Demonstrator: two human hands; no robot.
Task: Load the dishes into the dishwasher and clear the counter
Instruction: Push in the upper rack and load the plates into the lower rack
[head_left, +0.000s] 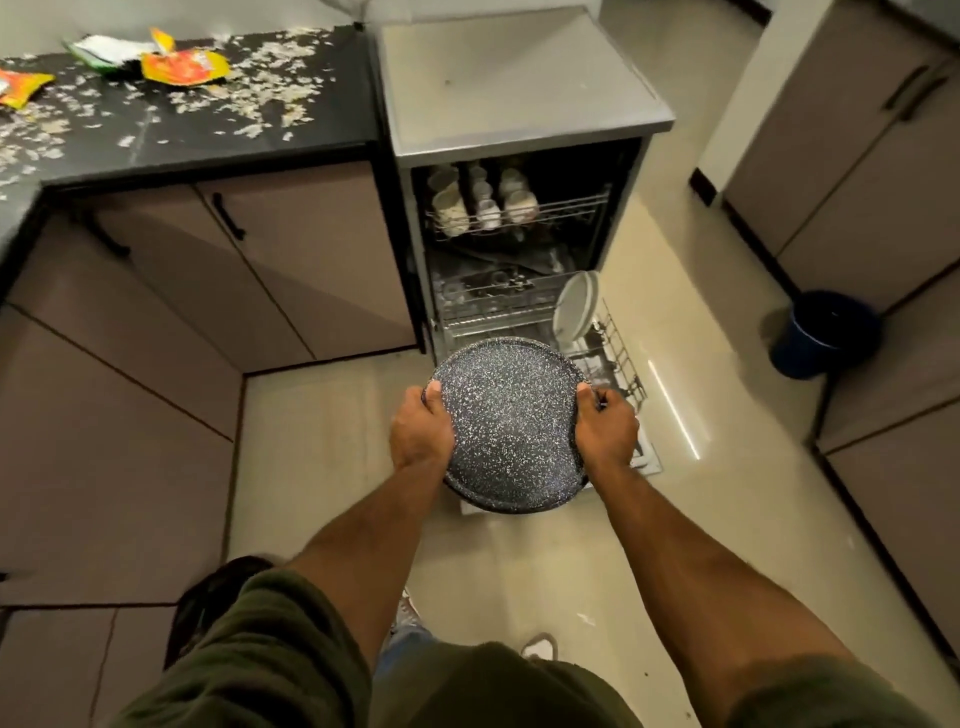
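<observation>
I hold a round dark speckled pan (511, 421) flat in front of me, above the pulled-out lower rack (621, 358) of the open dishwasher (519, 234). My left hand (422, 428) grips the pan's left rim and my right hand (605, 423) grips its right rim. White plates (574, 309) stand on edge in the lower rack. Cups and glasses (483, 200) sit in the upper rack. The black counter (208, 119) at the upper left is strewn with pale scraps and torn wrappers (182, 65).
Brown cabinets (208, 270) line the left side, and more cabinets (857, 171) stand on the right. A dark blue bucket (826, 332) sits on the tiled floor at the right. The dishwasher's grey top (514, 83) lies beside the counter.
</observation>
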